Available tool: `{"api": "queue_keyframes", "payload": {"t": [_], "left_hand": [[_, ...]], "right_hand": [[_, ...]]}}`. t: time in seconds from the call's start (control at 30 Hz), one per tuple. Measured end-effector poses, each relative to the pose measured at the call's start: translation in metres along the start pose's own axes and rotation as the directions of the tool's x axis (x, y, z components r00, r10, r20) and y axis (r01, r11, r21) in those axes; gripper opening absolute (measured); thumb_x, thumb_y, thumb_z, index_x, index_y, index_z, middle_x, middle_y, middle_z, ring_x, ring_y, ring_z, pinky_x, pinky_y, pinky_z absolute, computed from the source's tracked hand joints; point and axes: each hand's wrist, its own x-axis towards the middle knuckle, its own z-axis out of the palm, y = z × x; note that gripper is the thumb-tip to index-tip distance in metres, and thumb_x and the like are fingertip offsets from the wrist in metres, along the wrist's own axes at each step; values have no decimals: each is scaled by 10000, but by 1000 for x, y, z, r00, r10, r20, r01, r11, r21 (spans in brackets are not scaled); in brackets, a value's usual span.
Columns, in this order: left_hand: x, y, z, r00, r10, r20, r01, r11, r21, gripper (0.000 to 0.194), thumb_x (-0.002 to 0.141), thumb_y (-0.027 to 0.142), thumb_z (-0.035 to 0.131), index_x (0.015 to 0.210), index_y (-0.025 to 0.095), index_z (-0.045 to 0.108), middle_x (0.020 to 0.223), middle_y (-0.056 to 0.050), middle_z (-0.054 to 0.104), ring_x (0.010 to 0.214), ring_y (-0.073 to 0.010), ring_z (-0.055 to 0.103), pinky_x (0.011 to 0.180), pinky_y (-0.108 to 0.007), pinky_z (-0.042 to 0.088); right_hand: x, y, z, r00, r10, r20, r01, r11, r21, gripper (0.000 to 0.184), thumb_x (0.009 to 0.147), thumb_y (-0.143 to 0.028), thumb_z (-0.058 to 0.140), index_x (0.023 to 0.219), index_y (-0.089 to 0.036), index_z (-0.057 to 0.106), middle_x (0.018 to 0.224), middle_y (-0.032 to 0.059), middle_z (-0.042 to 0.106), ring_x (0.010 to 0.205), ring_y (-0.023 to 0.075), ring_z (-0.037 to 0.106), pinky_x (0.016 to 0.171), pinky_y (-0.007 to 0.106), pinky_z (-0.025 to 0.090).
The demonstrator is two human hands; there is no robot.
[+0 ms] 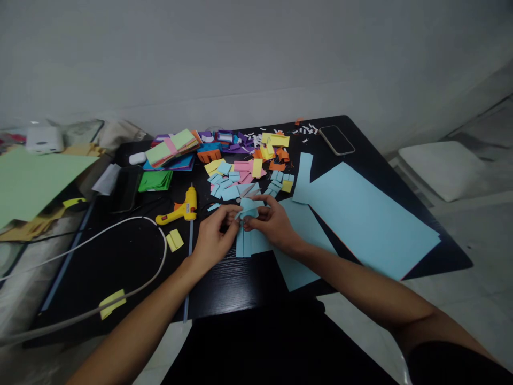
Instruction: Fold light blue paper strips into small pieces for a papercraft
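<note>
While the left hand [218, 233] and right hand [276, 223] pinch the blue paper [250, 204] between them, the long strip [243, 246] below points toward the person.

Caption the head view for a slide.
Left hand and right hand hold a light-blue paper piece above a black tabletop, with a yellow plastic glue gun to the left.
</note>
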Motion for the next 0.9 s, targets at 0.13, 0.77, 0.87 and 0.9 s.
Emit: {"api": "queue_keyframes", "payload": {"t": [0.13,0.77,0.87,0.9], "left_hand": [[0,3,1,1000,25,-8,-25,999,27,221,944,188,608,1158,210,660,952,-44,744,852,-185,721,788,-314,575],[1,3,3,994,-63,-93,54,994,-90,157,885,210,678,1042,208,667,839,-1,694,722,-138,650,666,-250,521],[2,3,4,992,-80,-96,68,990,-123,145,891,210,677,1036,207,665,846,-6,699,724,-138,658,668,-256,530],[2,3,4,992,-86,-97,73,989,-132,132,896,211,675,1027,206,663,841,-6,697,716,-136,657,661,-254,528]], "right_hand": [[-2,-1,1,1000,-6,-7,6,1000,-23,580,681,-300,882,1138,-242,529,759,-52,742,669,183,764,738,376,662],[-7,-8,3,997,-63,43,67,990,-121,503,768,-199,689,1247,-256,547,728,-54,726,651,168,748,707,344,649],[-8,-8,4,997,-74,29,78,987,-142,447,756,-196,697,1185,-248,586,718,-56,719,654,169,749,718,345,649],[-8,-8,4,997,-75,31,79,986,-148,416,757,-203,700,1158,-243,600,721,-53,719,659,170,750,721,345,649]]}}
